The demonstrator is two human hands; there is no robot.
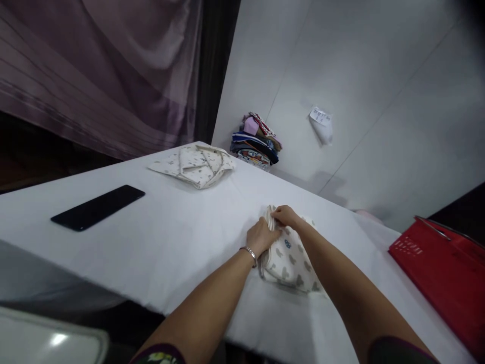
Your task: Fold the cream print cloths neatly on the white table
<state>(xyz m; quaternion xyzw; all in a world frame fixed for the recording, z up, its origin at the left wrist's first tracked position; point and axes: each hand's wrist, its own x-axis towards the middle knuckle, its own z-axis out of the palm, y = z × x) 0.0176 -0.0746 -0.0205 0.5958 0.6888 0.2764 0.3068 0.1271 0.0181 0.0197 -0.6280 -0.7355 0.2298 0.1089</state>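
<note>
A white cloth garment (290, 260) with grey mouse-head shapes and a small blue mark lies partly folded on the white-covered table (182, 227). My left hand (262, 236), with a bracelet at the wrist, is closed on the garment's left edge. Close beside it, my right hand (286, 216) pinches the garment's upper edge, where the cloth is bunched up. My right forearm hides part of the garment's right side. Farther back on the table rests another white garment (204, 164) with a small scattered print, out of reach of both hands.
A black phone (98, 207) lies at the left of the table. Several folded clothes (255, 144) are stacked by the wall at the back. On the right sits a red bag (443, 273). A curled paper (321, 125) hangs on the wall. A pale chair-like edge (49, 336) shows lower left.
</note>
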